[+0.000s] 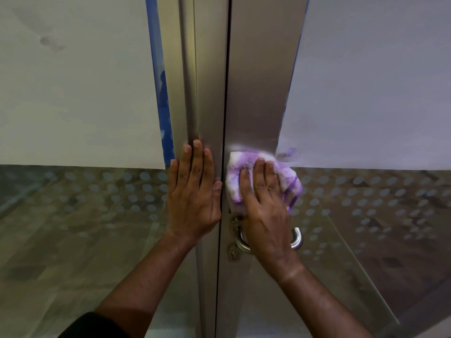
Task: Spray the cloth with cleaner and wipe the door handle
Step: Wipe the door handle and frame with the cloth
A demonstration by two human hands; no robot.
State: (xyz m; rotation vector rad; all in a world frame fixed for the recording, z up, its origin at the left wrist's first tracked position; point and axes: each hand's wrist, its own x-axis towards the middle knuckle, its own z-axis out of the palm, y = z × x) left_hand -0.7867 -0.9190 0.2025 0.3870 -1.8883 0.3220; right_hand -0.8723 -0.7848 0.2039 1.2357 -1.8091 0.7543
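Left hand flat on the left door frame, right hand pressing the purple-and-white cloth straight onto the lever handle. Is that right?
Not quite. In the head view the right hand presses the cloth on the metal door stile above the lever handle, not on it. The left hand is flat on the left frame.

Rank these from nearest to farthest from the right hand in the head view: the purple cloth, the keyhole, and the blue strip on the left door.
From the right hand:
1. Purple cloth, pressed under its fingers.
2. Keyhole, low on the frame, left of the wrist.
3. Blue strip, upper left, past the left hand.
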